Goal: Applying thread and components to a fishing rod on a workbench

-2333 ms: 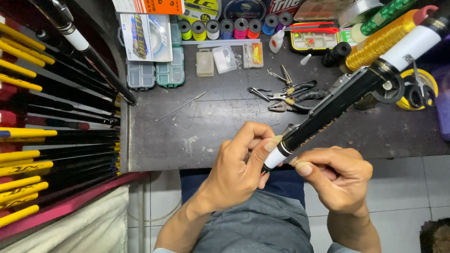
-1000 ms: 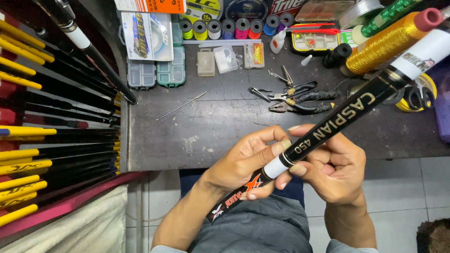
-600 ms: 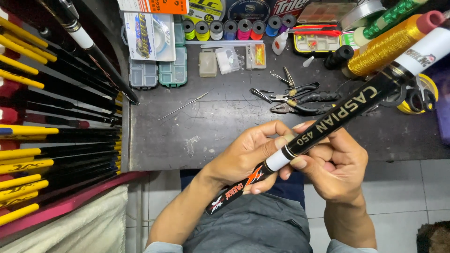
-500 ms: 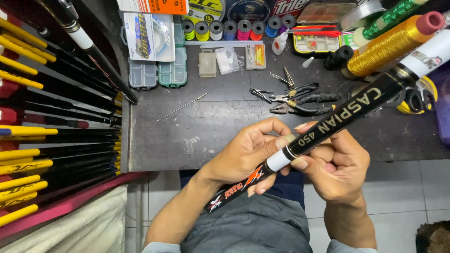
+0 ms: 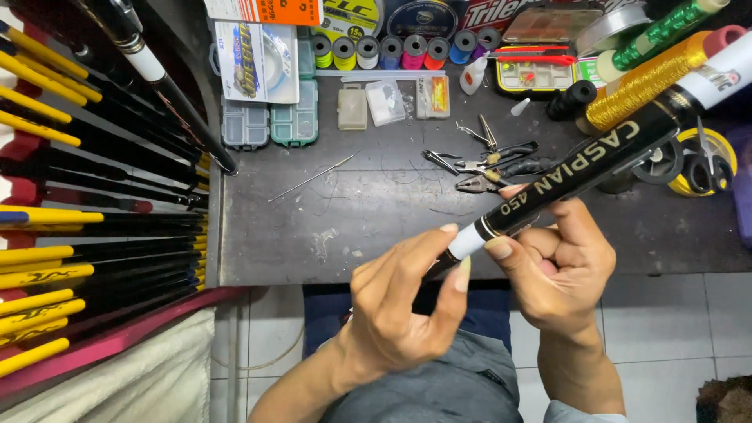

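Basically both clamped: right hand [image 5: 560, 270] and left hand [image 5: 399, 313] on rod [image 5: 580, 168]; stiff, slick, grip near white band [image 5: 468, 242].

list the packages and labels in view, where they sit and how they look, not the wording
Fishing line packet: back left of the bench, flat rectangle, white and blue, clear window.
Orange card: top edge above that packet, orange and white.
Round line spools: back centre, dark discs, yellow and blue labels.
Rod section: held in both hands, black tube, gold lettering, white band.
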